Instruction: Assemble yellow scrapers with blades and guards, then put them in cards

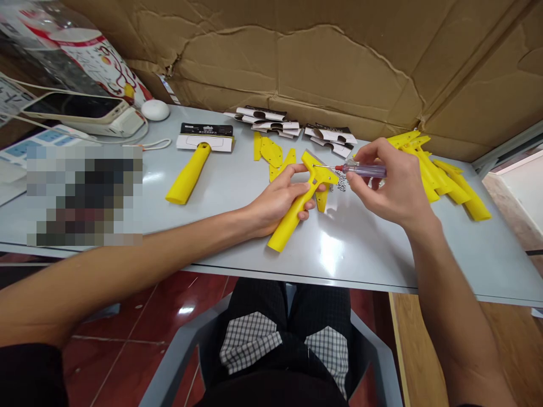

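Yellow scraper handle point(295, 213), one, with flared T-shaped head; held tilted above the desk point(237, 243), before the seated person, the left hand's point(282, 198) fingers clamped around its neck. Screwdriver, purple translucent grip point(365, 170), one; pinched in the right hand point(392, 183), fingers clamped on the grip, shaft tip at the head's left part. Small screws point(341, 182), loose heap, on the desk just beside the head. Flat yellow plates point(271, 151), several, behind the left hand. Card sleeves point(271, 121), black and white, in two stacks farther back. Yellow scraper point(189, 175), one, its head end in a card sleeve, to the left. Yellow handles point(453, 183), piled at right. Smartphone point(80, 106), far left. Cardboard sheet point(297, 68), upright behind the desk.
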The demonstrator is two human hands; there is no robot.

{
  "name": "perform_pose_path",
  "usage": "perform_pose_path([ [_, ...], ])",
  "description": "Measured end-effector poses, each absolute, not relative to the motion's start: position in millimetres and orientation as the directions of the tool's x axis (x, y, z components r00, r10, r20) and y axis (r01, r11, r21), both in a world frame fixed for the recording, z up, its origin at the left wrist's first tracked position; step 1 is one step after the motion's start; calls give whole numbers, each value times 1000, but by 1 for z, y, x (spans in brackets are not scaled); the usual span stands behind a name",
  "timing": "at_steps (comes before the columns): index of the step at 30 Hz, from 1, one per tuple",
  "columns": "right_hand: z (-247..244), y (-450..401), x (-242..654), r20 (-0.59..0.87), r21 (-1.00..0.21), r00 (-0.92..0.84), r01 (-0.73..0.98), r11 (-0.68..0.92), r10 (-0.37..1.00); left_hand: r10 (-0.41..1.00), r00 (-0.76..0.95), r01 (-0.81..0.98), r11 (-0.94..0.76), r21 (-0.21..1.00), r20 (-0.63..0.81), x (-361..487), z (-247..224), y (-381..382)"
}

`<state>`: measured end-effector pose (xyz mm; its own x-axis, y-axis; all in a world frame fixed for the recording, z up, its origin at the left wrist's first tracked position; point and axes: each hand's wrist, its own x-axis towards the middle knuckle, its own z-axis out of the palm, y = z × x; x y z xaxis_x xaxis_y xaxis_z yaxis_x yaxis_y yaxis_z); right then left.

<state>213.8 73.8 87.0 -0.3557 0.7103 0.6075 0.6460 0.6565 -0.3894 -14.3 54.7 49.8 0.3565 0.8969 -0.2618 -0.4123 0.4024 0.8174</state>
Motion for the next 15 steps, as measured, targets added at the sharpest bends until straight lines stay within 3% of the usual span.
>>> perform_pose_path([
  [15,80,79,214,623,-388,-306,678,624,720,898,337,-409,411,815,-284,-14,52,54],
])
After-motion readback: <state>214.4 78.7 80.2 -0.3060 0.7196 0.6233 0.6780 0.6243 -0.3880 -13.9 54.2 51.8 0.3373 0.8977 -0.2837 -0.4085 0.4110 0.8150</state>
